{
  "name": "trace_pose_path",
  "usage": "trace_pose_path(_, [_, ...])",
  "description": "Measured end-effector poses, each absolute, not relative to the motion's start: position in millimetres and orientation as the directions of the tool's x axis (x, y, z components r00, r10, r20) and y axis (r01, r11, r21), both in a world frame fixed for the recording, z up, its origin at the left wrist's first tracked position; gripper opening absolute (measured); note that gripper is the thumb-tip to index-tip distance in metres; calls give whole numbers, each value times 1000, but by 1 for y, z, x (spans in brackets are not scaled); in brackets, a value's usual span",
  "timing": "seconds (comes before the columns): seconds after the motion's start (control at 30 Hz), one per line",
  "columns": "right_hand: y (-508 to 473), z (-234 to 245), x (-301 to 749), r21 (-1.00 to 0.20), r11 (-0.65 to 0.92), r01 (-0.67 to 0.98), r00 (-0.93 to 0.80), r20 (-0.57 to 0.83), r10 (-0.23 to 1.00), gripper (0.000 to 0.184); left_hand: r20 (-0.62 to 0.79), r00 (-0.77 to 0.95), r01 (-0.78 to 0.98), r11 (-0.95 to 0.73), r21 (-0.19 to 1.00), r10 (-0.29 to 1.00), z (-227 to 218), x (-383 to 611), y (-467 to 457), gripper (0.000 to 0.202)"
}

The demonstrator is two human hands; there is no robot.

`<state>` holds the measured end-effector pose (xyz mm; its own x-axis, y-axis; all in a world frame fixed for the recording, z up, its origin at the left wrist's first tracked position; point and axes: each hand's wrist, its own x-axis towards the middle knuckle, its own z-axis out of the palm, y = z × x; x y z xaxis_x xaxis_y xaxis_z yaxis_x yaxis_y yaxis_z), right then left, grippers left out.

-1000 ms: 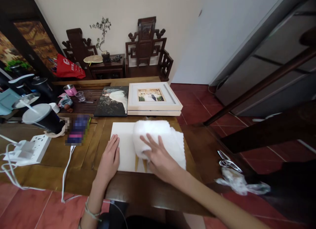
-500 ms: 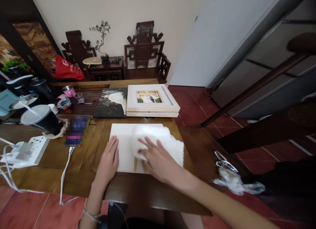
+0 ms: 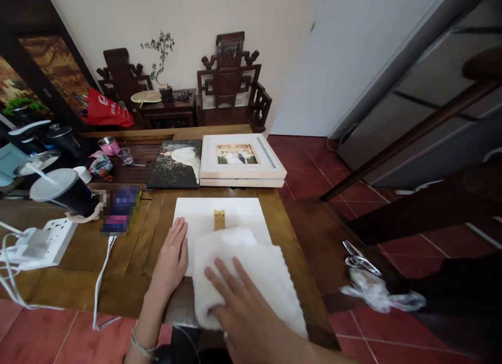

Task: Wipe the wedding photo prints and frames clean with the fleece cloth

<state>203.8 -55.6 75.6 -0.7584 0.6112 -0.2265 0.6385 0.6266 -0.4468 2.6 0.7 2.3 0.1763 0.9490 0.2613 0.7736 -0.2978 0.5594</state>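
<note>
A white board [image 3: 231, 213] with a small gold hanger [image 3: 219, 219] lies flat on the wooden table [image 3: 137, 259]. My left hand [image 3: 171, 262] rests flat on the board's left edge, fingers together and stretched out. My right hand [image 3: 245, 311] presses flat, fingers spread, on a white fluffy cloth [image 3: 254, 270] that covers the board's near half and hangs over the table's front edge.
Behind the board lie a white framed photo [image 3: 240, 157] and a dark photo canvas [image 3: 178, 162]. To the left are a white power strip [image 3: 39, 243] with cables, a black lidded cup [image 3: 65, 191] and small cups. Scissors [image 3: 358, 259] and crumpled plastic [image 3: 376, 293] lie at the right.
My right hand has pulled the cloth from the board's far part toward me, uncovering the gold hanger. My left hand has stayed in place.
</note>
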Motion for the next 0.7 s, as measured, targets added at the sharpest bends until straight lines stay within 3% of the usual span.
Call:
trace_pose_path(0.07, [-58,82,206,-491,621,611,-781,-241,577,32,259,179,773,-298,560,949,3,2,1,45])
trace_pose_path(0.13, [-45,83,206,-484,612,625,-761,-203,616,34,266,177,769,-302,564,948,3,2,1,44])
trace_pose_path(0.3, [15,70,195,-304,577,758,-631,-115,767,38,279,167,741,-307,597,946,4,3,1,44])
trace_pose_path(0.43, [43,57,174,-193,599,777,-614,-28,789,34,255,140,689,-279,669,957,11,3,-2,45])
trace_pose_path(0.57, [33,48,162,-188,763,618,-766,71,639,33,263,41,541,-243,805,964,17,0,-6,49])
trace_pose_path(0.7, [0,60,174,-275,862,425,-886,66,458,30,321,33,499,-294,815,946,16,-3,-7,52])
